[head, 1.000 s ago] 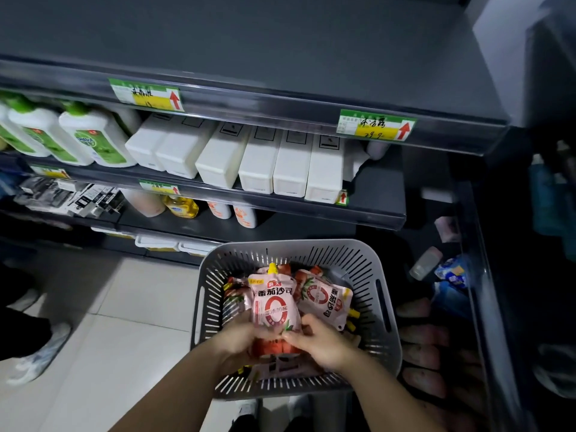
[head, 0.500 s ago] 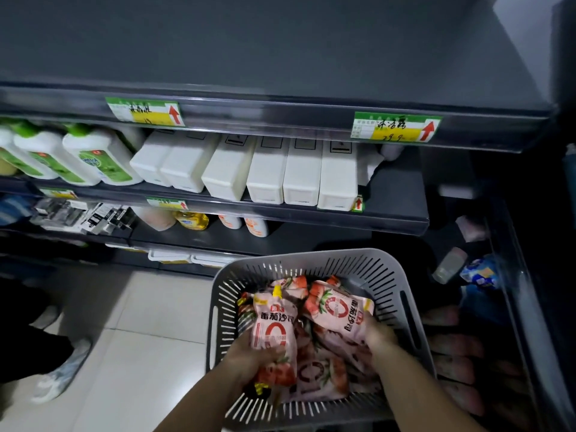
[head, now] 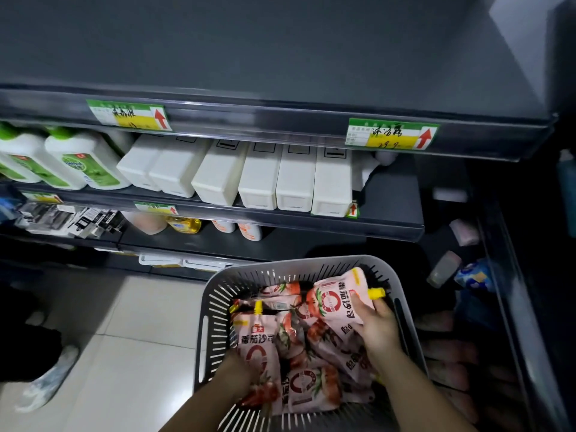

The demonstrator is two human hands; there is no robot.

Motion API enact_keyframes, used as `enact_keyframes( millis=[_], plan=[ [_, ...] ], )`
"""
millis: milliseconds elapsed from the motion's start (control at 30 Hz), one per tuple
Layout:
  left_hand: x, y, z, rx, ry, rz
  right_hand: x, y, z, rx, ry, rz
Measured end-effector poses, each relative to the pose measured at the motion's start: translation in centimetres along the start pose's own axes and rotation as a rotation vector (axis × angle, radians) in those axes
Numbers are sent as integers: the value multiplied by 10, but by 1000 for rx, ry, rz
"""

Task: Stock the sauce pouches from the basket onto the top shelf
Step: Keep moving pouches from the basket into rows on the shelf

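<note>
Pink foil pouches fill the grey basket (head: 205, 325) at 6 o'clock. Nearest, the left hand (head: 238, 374) grips the lower half of one sauce pouch (head: 257, 347), though its fingers are mostly hidden behind the pack. That pouch stands on end, long axis running 6 to 12, yellow spout at 12. A second ago both hands shared this pouch. The right hand (head: 378, 328) has since let go and closed on a second pouch (head: 338, 304), raising it off the others toward the basket's 2 o'clock corner. It lies crosswise, long axis 9 to 3, cap toward 3. I judge two will go up in one trip. Farthest, at 12, the top shelf (head: 280, 57) has no pouch on it in view.
</note>
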State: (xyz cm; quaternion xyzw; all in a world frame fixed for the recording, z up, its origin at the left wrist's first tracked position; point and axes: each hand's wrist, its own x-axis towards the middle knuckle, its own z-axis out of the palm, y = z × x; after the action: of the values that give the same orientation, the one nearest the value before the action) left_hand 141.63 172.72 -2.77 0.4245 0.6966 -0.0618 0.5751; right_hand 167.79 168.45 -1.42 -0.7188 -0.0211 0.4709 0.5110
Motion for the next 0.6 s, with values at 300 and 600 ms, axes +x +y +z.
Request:
enact_keyframes(
  millis=[300,600],
  plan=[
    [-37,73,-1,-287,-173,249,-25,-57,-6,28,-311,-8],
    [-67,87,1,-459,-594,279,-51,-67,39,15,-322,32]
  ],
)
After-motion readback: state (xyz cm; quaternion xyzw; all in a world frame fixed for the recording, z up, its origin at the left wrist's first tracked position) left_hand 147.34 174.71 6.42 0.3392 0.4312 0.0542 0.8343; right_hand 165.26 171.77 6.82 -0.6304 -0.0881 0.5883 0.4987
